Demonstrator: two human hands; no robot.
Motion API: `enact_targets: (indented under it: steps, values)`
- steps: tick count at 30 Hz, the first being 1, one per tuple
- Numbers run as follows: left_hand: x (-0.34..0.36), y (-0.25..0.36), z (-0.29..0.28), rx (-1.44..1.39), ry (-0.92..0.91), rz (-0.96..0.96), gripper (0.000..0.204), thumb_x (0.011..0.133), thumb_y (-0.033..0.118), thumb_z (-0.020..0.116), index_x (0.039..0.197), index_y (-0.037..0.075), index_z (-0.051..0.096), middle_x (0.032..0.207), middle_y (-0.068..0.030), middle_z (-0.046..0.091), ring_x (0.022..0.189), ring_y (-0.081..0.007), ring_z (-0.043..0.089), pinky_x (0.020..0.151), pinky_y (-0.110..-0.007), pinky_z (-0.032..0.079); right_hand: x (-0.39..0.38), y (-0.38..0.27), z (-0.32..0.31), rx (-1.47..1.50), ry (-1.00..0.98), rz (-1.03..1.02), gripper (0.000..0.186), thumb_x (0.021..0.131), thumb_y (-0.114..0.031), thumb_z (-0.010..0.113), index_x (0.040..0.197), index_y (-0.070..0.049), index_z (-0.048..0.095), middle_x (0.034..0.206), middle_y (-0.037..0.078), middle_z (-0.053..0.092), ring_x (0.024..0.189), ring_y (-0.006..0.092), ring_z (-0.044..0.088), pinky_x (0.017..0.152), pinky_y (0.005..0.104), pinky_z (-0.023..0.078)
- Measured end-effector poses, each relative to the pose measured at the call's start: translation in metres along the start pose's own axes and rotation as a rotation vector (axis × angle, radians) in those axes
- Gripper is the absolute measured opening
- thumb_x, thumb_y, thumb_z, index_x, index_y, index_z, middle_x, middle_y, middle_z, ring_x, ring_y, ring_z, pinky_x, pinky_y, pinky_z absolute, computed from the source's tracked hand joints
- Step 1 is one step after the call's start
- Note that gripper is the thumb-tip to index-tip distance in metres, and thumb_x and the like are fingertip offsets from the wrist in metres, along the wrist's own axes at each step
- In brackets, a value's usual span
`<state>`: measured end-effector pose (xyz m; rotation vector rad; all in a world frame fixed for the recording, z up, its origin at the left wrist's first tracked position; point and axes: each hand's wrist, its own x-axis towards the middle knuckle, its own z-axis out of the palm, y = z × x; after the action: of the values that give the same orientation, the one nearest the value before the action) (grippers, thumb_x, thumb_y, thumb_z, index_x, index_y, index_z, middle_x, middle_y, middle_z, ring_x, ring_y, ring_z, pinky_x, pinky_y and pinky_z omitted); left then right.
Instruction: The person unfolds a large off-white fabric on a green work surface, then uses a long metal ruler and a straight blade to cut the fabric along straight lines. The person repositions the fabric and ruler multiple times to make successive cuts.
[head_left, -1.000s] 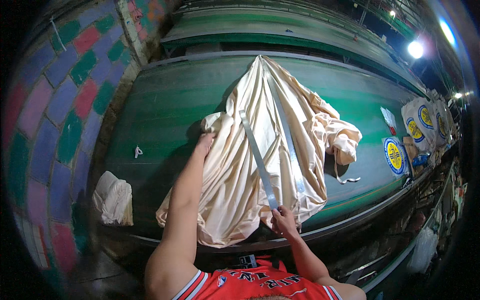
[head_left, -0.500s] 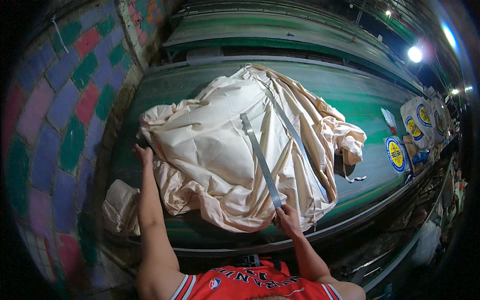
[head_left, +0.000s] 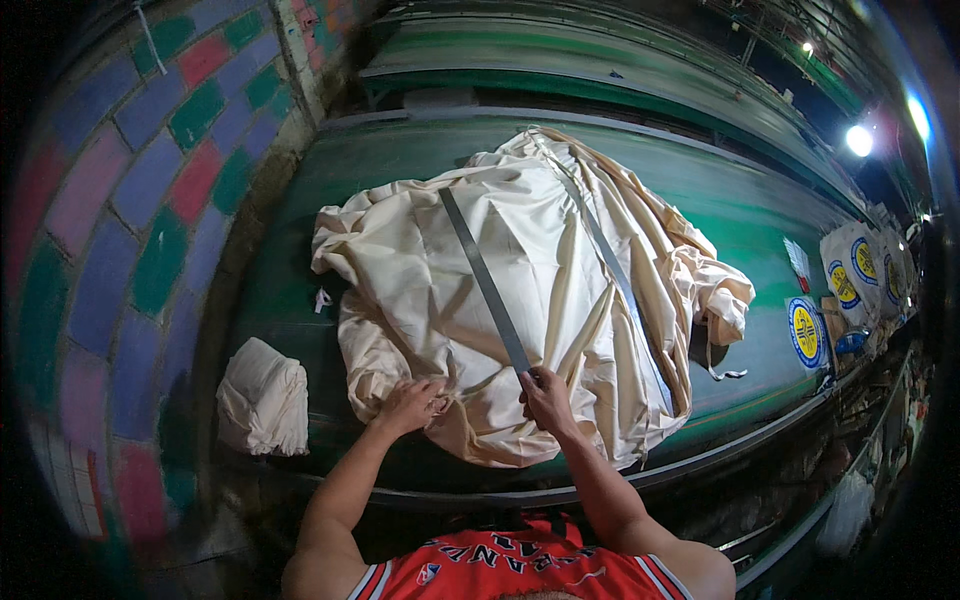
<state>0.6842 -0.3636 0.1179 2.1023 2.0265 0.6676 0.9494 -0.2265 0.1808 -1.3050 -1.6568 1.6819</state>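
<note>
A large heap of cream fabric, wrinkled and bunched at its edges, covers the middle of the green table. My right hand is closed round the near end of a long, flat grey metal strip, which slants away to the far left over the cloth. At the fabric's near left edge, my left hand has its fingers curled on the cloth, seemingly gripping a fold. Another long grey strip lies along the right part of the heap, its ends partly covered by folds.
A folded bundle of cream cloth rests at the table's near left corner, beside the painted block wall. Printed white bags stand at the right end. Further long green tables run behind this one.
My left hand has come from the fabric's far left side to its near edge. The strip in my right hand has swung and shifted left over the cloth.
</note>
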Motion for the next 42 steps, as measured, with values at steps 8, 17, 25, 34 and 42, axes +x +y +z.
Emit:
enact_targets:
  steps: [8,17,25,34,42]
  values:
    - [-0.063,0.002,-0.037,-0.253,-1.06,-0.507,0.038,0.092,0.032,0.056,0.113,0.002,0.065,0.104,-0.0162,0.071,0.091,-0.0313,0.067,0.079,-0.044,0.052,0.131,-0.036,0.053,-0.085,-0.029,-0.102,0.027,0.097,-0.022,0.05,0.094,0.003,0.059,0.068,0.011,0.062,0.05,0.0175,0.061,0.042,0.0339,0.048]
    - [-0.092,0.015,-0.026,0.133,0.081,-0.274,0.046,0.089,0.032,0.063,0.127,0.007,0.06,0.122,-0.0176,0.062,0.116,-0.0331,0.059,0.1,-0.056,0.039,0.278,-0.135,0.09,-0.062,0.056,-0.403,0.026,0.095,-0.016,0.052,0.078,0.003,0.057,0.063,0.009,0.061,0.047,0.0196,0.061,0.04,0.0346,0.048]
    - [-0.079,0.032,-0.022,0.134,-0.11,-0.205,0.044,0.085,0.028,0.064,0.123,0.006,0.062,0.118,-0.0202,0.064,0.112,-0.0351,0.061,0.099,-0.058,0.04,0.257,-0.061,0.069,-0.065,-0.018,-0.183,0.022,0.094,-0.017,0.054,0.092,0.004,0.058,0.07,0.01,0.063,0.051,0.0187,0.06,0.042,0.0345,0.047]
    - [-0.134,-0.036,-0.058,0.01,-0.922,-0.738,0.046,0.078,0.043,0.067,0.106,0.006,0.07,0.099,-0.0166,0.072,0.099,-0.0351,0.068,0.093,-0.046,0.049,0.148,-0.007,0.023,0.136,-0.104,-0.186,0.01,0.089,-0.007,0.054,0.091,0.003,0.057,0.072,0.008,0.059,0.05,0.0152,0.056,0.043,0.0298,0.042]
    - [-0.04,0.051,-0.064,0.211,-0.272,-0.415,0.029,0.084,0.026,0.066,0.109,0.011,0.07,0.103,-0.0155,0.065,0.106,-0.0345,0.061,0.095,-0.054,0.041,0.054,0.016,-0.038,0.06,0.018,-0.124,0.021,0.099,-0.019,0.053,0.095,0.001,0.058,0.071,0.005,0.059,0.047,0.0115,0.055,0.04,0.0275,0.043]
